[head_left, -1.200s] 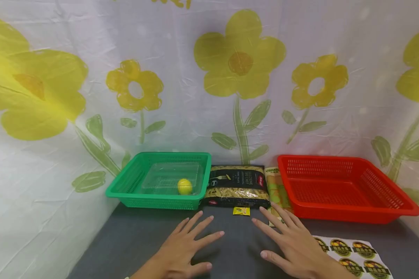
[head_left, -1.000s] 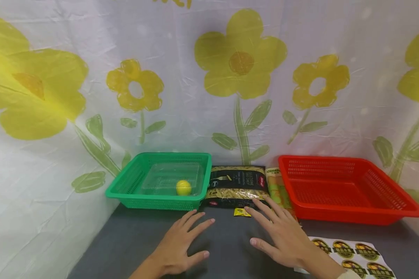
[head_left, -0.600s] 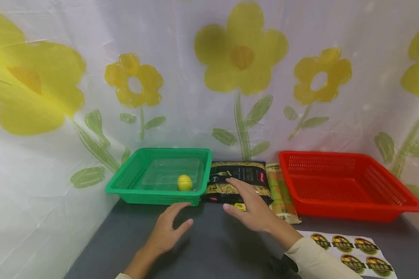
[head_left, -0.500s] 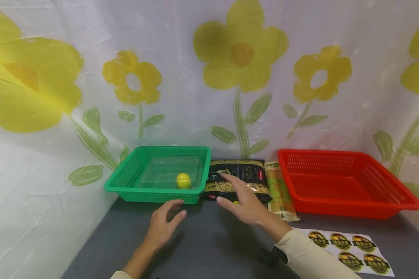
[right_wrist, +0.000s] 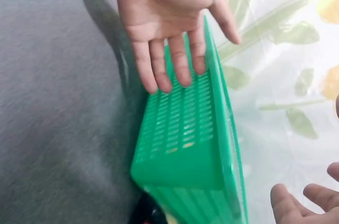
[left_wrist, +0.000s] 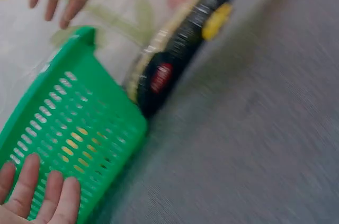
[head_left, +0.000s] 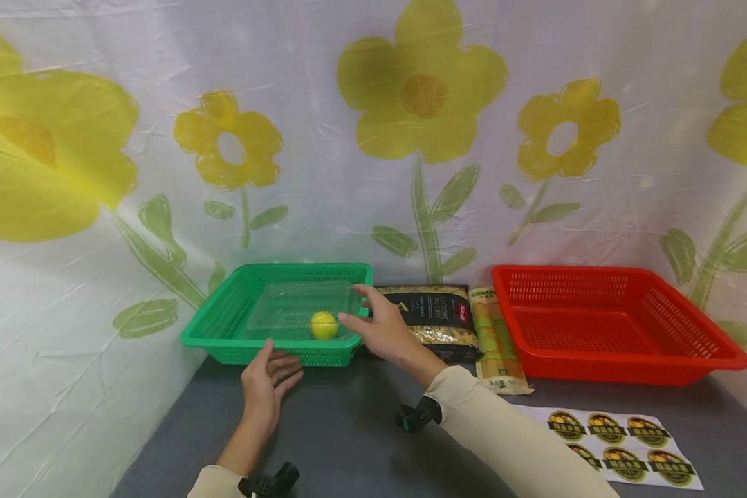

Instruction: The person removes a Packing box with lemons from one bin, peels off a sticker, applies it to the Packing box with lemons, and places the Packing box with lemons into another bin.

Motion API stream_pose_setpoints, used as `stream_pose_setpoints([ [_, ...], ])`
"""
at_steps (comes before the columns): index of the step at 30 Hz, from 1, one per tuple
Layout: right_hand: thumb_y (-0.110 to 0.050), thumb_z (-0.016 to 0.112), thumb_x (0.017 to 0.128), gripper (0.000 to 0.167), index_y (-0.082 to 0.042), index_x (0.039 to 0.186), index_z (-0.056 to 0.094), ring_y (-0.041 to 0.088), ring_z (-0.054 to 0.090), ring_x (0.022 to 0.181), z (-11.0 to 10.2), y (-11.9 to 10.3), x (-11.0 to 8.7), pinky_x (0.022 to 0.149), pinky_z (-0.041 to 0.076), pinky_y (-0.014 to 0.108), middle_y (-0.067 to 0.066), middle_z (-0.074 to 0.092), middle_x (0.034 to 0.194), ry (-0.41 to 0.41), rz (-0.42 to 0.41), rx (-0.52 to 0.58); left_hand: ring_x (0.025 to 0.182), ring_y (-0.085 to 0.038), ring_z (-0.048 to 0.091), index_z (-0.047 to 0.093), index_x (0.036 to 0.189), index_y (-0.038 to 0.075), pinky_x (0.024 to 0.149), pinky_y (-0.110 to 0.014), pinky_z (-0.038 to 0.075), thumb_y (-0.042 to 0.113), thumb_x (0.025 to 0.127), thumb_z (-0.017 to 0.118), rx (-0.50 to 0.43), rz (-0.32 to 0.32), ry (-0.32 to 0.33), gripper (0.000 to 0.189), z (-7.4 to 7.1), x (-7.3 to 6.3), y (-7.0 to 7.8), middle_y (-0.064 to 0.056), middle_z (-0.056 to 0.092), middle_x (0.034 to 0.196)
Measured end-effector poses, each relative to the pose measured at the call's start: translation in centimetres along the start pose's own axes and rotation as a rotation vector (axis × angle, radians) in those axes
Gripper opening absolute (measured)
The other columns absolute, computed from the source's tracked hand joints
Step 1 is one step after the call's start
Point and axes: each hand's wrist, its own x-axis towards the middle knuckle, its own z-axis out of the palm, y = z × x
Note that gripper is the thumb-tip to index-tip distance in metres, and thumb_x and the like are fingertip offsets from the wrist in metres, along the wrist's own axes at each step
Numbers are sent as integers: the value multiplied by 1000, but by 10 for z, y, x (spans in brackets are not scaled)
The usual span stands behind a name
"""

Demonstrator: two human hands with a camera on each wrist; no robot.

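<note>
A green plastic basket stands at the back left, holding a clear plastic container and a yellow ball. My left hand is at the basket's front wall, fingers extended and slightly spread; the left wrist view shows the same fingers overlapping the slotted wall. At the basket's right rim is my right hand, its thumb and fingers apart with the fingertips right at the rim. In the right wrist view, part of that right hand shows at the lower right. Neither hand grips anything.
A black pasta bag lies right of the green basket. A green and orange packet separates it from a red basket. A small yellow sachet lies by the pasta bag. A sheet of round stickers is at the front right.
Both hands have moved left and forward, from over the middle of the table to the green basket's front wall and right rim. The baskets and bags stay in place.
</note>
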Motion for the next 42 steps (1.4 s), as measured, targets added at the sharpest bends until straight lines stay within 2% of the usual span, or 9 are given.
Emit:
stream_pose_setpoints([
  [2, -41, 65, 99, 66, -22, 156, 36, 37, 43, 142, 6, -3, 7, 105, 46, 55, 9, 38, 159, -5, 13, -14, 109, -33, 66, 49, 125, 0, 103, -49, 51, 53, 104, 49, -134, -69, 22, 58, -2, 3, 3, -10, 69, 100],
  [5, -41, 65, 99, 68, -21, 157, 35, 34, 42, 143, 14, -6, 15, 107, 44, 56, 8, 38, 160, -10, 34, -49, 99, -27, 66, 46, 118, 7, 106, -48, 48, 51, 103, 53, -276, -108, 66, 47, -4, 6, 5, -4, 65, 91],
  [8, -41, 65, 99, 69, -21, 157, 34, 33, 43, 143, 21, -8, 22, 106, 45, 55, 9, 38, 159, -13, 61, -76, 86, -23, 63, 50, 108, 10, 106, -48, 49, 45, 101, 60, -403, -114, 147, 37, -3, 10, 5, -3, 59, 82],
  [12, -44, 65, 99, 70, -21, 158, 33, 34, 40, 144, 31, -9, 29, 108, 43, 56, 9, 36, 161, -24, 100, -53, 78, -21, 59, 50, 101, 12, 100, -45, 53, 37, 99, 66, -496, -72, 262, 30, 0, 15, 2, -2, 55, 80],
  [18, -47, 63, 99, 74, -22, 159, 29, 33, 37, 147, 44, -6, 41, 111, 39, 57, 8, 32, 163, -10, 156, -32, 80, -20, 58, 44, 96, 12, 85, -38, 58, 27, 100, 66, -517, 46, 369, 26, 7, 23, -3, -3, 55, 81],
  [22, -46, 63, 99, 77, -18, 161, 26, 34, 36, 147, 50, -8, 51, 112, 38, 58, 10, 30, 164, 33, 195, -2, 78, -20, 57, 36, 89, 13, 81, -38, 57, 20, 100, 66, -546, 134, 406, 33, 11, 27, -3, -4, 54, 83],
  [29, -39, 65, 99, 83, -10, 162, 19, 39, 36, 146, 64, -6, 64, 112, 38, 57, 19, 29, 163, 66, 332, 0, 74, -21, 60, 40, 89, 9, 77, -39, 60, 12, 95, 71, -591, 176, 443, 32, 6, 26, -7, -8, 57, 93],
  [36, -31, 69, 96, 89, -7, 162, 14, 39, 29, 149, 69, 1, 76, 114, 36, 57, 21, 23, 165, 38, 357, -76, 70, -23, 59, 42, 86, 7, 70, -39, 61, 12, 93, 75, -594, 272, 438, 34, 3, 31, -13, -11, 54, 97],
  [42, -27, 68, 96, 94, -7, 163, 5, 43, 22, 151, 69, 4, 88, 113, 36, 59, 25, 11, 165, 16, 418, -145, 68, -23, 58, 40, 84, 7, 66, -38, 60, 9, 93, 74, -614, 270, 435, 35, 7, 37, -14, -12, 53, 95],
])
